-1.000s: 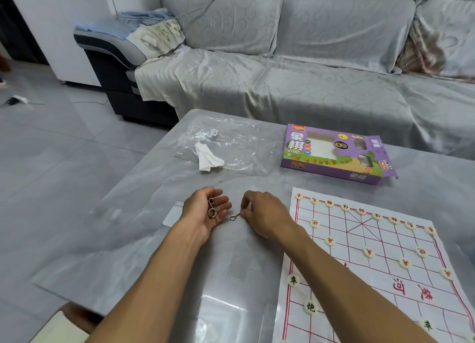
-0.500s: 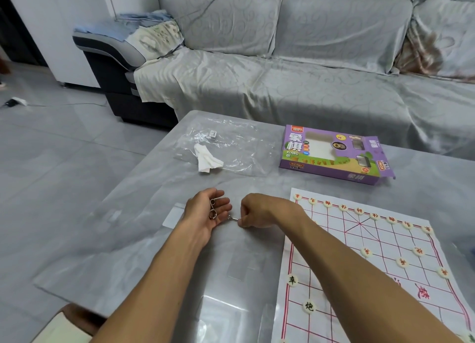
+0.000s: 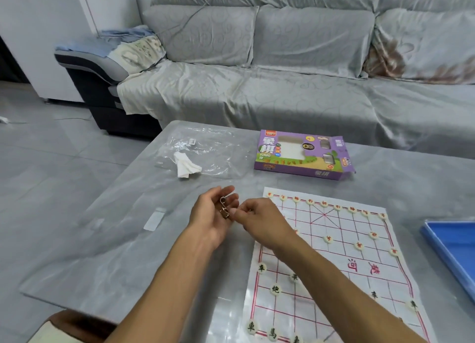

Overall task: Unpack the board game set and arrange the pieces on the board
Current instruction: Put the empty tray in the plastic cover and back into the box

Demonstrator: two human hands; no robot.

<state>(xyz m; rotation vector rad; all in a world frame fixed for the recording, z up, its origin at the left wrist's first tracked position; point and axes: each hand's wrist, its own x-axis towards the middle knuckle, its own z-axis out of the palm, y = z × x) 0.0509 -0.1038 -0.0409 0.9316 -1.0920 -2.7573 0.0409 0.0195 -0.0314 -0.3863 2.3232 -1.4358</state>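
Two hands meet just left of the board, and that's where the action is. Nearest us, round white pieces sit on the paper sheet's near rows, black characters showing, with more strung along its far edge in red. Moving up, the left hand lies palm up, fingers loosely cupped, cradling small metal rings that look linked or stacked; what they are exactly is hard to tell. Right beside it, touching at the fingertips, the right hand is curled, thumb and forefinger pinched at those rings, though whether it grips one of its own is hidden by the knuckles. So the rings lie to the left of the right hand, their run pointing roughly away from us along the left palm, and the right hand is the one nearer the board. Judging by that, these bits get gathered or set aside next. Farther out, a clear plastic bag with crumpled white paper lies left, the purple game box sits open beyond the board, and a blue tray edges in at right.
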